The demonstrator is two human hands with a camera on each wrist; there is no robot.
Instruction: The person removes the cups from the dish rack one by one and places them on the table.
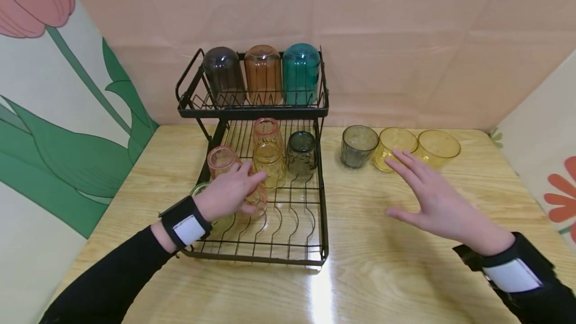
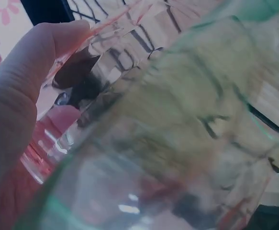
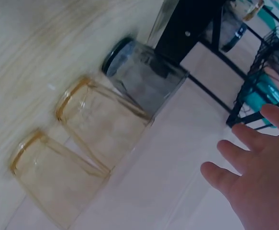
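My left hand [image 1: 229, 189] reaches over the lower tier of the black rack and grips a pink glass [image 1: 257, 203], partly hidden by its fingers. In the left wrist view the thumb [image 2: 39, 57] lies along that glass, with a clear green glass [image 2: 177, 124] large in front. A second pink glass [image 1: 222, 158] and a yellow glass [image 1: 270, 164] stand upside down just beyond the hand. My right hand [image 1: 429, 196] hovers over the table with fingers spread, holding nothing. Nearest to it are two upright yellow glasses [image 1: 438, 146], beside a grey glass [image 1: 358, 146].
On the rack's upper tier [image 1: 252, 113] sit dark grey [image 1: 222, 71], amber [image 1: 263, 71] and teal [image 1: 301, 71] glasses, upside down. Another pink glass [image 1: 266, 131] and a dark green-grey glass [image 1: 301, 156] are at the back of the lower tier. A pink cloth hangs behind the table.
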